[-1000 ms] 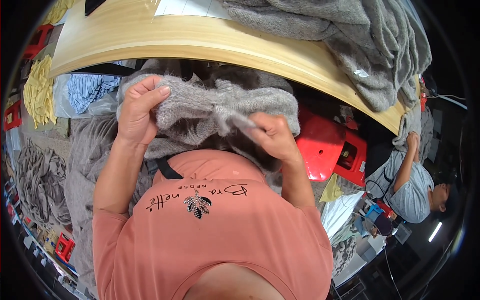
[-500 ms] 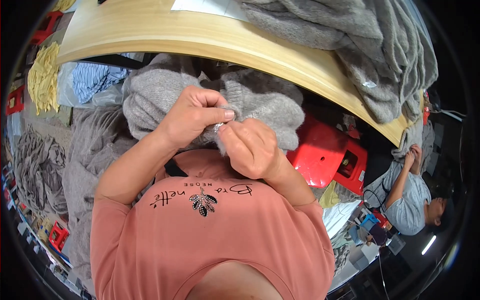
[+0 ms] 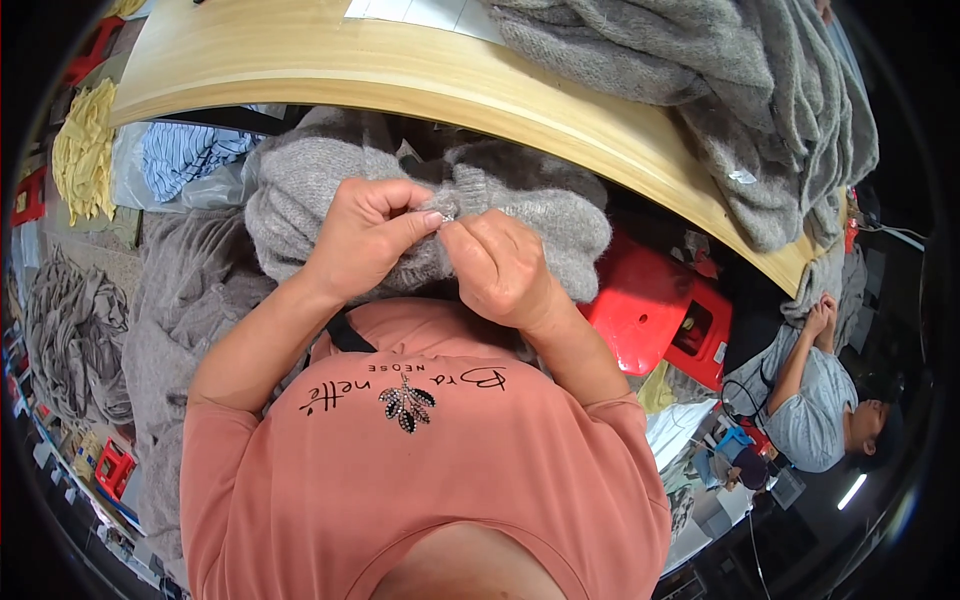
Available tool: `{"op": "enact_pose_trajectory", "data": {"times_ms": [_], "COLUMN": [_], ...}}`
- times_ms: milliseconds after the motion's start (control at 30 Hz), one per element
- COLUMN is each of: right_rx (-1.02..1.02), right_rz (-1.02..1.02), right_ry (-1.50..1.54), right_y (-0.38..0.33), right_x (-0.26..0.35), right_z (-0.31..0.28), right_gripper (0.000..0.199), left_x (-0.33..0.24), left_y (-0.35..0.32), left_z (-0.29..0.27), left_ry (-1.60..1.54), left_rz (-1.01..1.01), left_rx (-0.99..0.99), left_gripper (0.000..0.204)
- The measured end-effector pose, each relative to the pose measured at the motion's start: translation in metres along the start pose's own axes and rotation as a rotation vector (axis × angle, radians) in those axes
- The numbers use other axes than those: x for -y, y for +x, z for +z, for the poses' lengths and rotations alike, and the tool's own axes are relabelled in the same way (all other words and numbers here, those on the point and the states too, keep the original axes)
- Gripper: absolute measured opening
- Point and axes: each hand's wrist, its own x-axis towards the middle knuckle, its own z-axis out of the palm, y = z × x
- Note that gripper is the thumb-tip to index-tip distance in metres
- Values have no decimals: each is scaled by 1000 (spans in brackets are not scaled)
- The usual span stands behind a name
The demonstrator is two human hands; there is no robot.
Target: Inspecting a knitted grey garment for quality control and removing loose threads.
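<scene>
Head view, fuzzy grey knit sweater [image 3: 560, 215], bunched

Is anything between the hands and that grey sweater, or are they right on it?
Nothing visible is in the way. The left hand and right hand both pinch the grey sweater directly, fingertips meeting at a small pale bit on the knit.

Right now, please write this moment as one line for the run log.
left hand: pinching small pale bit on grey knit garment | right hand: pinching same spot | garment: bunched below wooden table edge | red stool: right
</scene>
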Motion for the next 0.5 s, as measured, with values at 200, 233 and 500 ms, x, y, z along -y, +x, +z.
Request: {"op": "enact_pose_trajectory", "data": {"times_ms": [200, 233, 500], "right_rx": [-69, -69, 23], "right_rz": [176, 175, 525], "right_ry": [284, 284, 499], "right_y": [10, 10, 9], "right_x": [-8, -9, 0], "right_z": [3, 2, 1], "right_gripper": [31, 31, 32], "left_x": [2, 3, 11], "left_y": [-7, -9, -11], "left_z": [0, 1, 0], "left_ry": [79, 82, 375], "left_rz": [108, 96, 415], "left_rx": [-46, -47, -121], "left_gripper": [8, 8, 12]}}
